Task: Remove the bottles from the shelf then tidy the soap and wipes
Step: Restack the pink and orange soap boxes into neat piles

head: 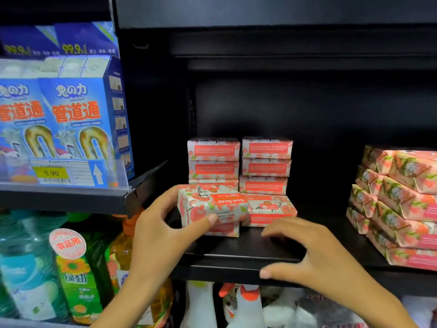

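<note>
My left hand [163, 223] grips a pink floral Goat Soap box [210, 204] at its left end, thumb on the front face; the box sits on another soap box at the front of the black shelf [236, 254]. Behind it stand two stacks of the same soap boxes [264, 166], with one more box [272, 209] lying flat in front of the right stack. My right hand [314, 254] hovers over the shelf's front edge with fingers spread and relaxed, holding nothing. A slanted pile of pink floral packs [397, 204] fills the shelf's right end. No bottle stands on this shelf.
Blue drain-cleaner boxes [78, 119] stand on the upper left shelf above a 9.90 price tag [50, 172]. Below it are green and orange detergent bottles [75, 280]. White spray bottles with orange triggers [248, 304] stand on the shelf underneath.
</note>
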{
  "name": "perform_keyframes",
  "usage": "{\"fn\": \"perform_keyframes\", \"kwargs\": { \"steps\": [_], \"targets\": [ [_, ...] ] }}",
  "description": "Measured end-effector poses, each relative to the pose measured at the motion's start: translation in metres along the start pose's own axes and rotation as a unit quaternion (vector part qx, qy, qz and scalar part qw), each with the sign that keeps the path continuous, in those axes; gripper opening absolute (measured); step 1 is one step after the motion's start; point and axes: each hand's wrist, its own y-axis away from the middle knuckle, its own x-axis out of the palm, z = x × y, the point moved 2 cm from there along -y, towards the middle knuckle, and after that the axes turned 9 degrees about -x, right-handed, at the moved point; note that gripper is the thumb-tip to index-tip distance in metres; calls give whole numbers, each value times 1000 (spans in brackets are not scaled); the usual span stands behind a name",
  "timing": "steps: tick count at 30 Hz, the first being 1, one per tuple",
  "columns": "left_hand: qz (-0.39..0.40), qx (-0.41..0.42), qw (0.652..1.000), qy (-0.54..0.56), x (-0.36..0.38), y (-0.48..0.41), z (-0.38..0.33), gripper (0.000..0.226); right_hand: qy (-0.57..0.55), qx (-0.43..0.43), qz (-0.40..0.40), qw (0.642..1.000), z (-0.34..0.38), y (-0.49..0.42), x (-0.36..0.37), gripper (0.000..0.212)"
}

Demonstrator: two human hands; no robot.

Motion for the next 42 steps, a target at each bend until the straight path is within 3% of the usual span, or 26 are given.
{"fn": "perform_keyframes", "kwargs": {
  "steps": [3, 7, 12, 18, 20, 22, 24, 29, 31, 38, 42],
  "targets": [
    [6, -25, 1000, -9, 3, -4, 6, 47, 4, 2, 44, 999, -2, 1, 5, 63],
    [-53, -26, 995, -78, 3, -6, 16, 59, 6, -5, 53, 999, -2, 1, 4, 54],
    [-66, 47, 981, -175, 6, -9, 19, 40, 3, 0, 55, 998, -3, 2, 4, 56],
    [-74, 70, 970, -220, 9, -14, 19, 39, 9, 1, 41, 999, -4, 4, 6, 57],
    [-92, 98, 967, -218, 10, -8, 18, 41, -26, 7, -3, 1000, 2, 2, 1, 49],
    [-109, 148, 961, -209, 11, 0, 13, 34, -56, 5, -104, 993, 3, 0, -9, 36],
    [-88, 187, 957, -205, 15, 6, 10, 24, -26, 10, -153, 988, -1, -7, -16, 34],
    [53, 154, 952, -259, 31, 14, 16, 22, 123, 30, 2, 992, -19, -22, -4, 56],
    [81, 143, 944, -285, 33, 14, 18, 25, 144, 25, 18, 989, -20, -22, 0, 58],
    [92, 142, 936, -309, 34, 15, 14, 24, 138, 16, 5, 990, -6, -18, -20, 45],
    [91, 129, 936, -315, 33, 17, 14, 24, 99, 49, 69, 992, -13, -22, -21, 67]
  ]
}}
